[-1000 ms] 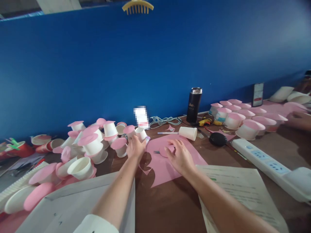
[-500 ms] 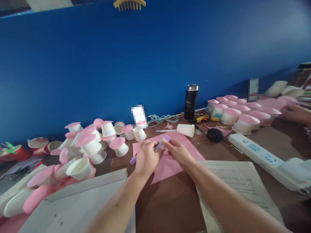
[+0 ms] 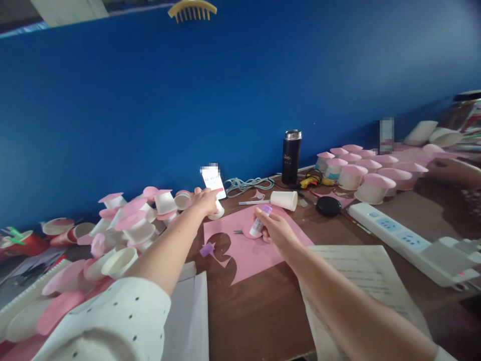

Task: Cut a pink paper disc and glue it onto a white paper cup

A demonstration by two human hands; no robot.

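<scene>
My left hand (image 3: 205,200) reaches across to a small white paper cup (image 3: 217,213), its fingers closed round the upper part. The hand hides most of that cup. In my right hand (image 3: 276,225) is a glue stick (image 3: 259,223), white-bodied with a purple end, held over a pink paper disc (image 3: 248,228). The disc lies on a pink sheet (image 3: 248,260) with rounded cut-outs. Scissor tips (image 3: 238,232) show beside the disc. A purple cap (image 3: 206,249) rests at the sheet's left edge.
Pink-topped paper cups (image 3: 135,225) crowd the left. More stand in rows (image 3: 353,175) at right, near another person's hand (image 3: 447,168). A phone (image 3: 213,180), black flask (image 3: 291,158), lying cup (image 3: 284,200) and pen (image 3: 254,202) are behind; a power strip (image 3: 394,238) lies right.
My left hand has left the glue stick and moved up and left to the white cup. My right hand keeps the glue stick, and the disc and scissor tips have come into view.
</scene>
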